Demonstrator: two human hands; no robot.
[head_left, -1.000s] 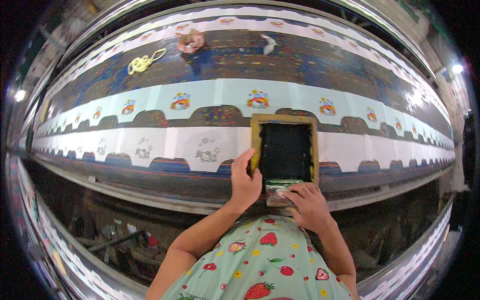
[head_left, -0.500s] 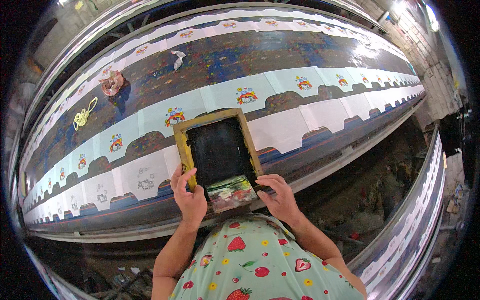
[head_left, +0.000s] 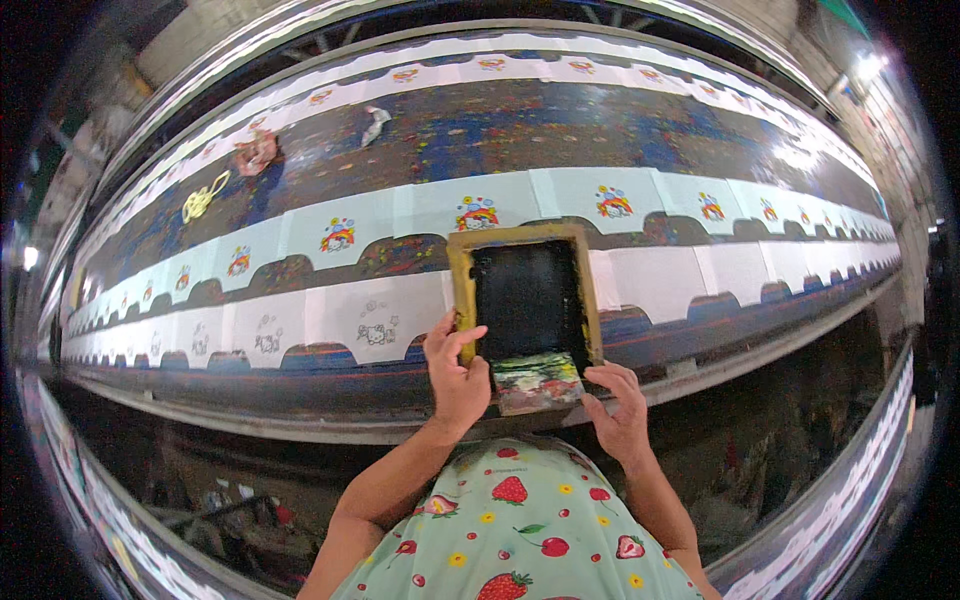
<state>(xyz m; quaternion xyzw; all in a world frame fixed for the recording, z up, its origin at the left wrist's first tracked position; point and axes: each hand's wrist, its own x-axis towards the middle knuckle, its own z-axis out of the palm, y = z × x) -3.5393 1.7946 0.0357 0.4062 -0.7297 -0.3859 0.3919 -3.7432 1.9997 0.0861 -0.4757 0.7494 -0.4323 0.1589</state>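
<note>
A screen-printing frame (head_left: 592, 290) with a yellow-stained wooden border and black, inky mesh sits over the near row of white cut pieces. I cannot tell whether it lies flat or is slightly raised. Paint in white, green and red smears a flat panel (head_left: 540, 383) at its near end. On the left side bar, my left hand (head_left: 460, 372) is closed, thumb and fingers gripping the wood. My right hand (head_left: 620, 408) pinches the right edge near the lower corner. Just left of the frame lies a white piece with a thin black outline print (head_left: 377, 333).
A long dark table (head_left: 480, 128) carries rows of cut pieces. Behind the frame runs a pale row with coloured prints (head_left: 476, 213). Farther back lie a yellow cord (head_left: 205, 198), a crumpled pinkish cloth (head_left: 258, 150) and a whitish scrap (head_left: 375, 126). The table's metal edge (head_left: 330, 430) is near my body.
Both hands and the frame have shifted right along the near row by about one piece. Another outlined piece now shows to the frame's left. The whole view has turned.
</note>
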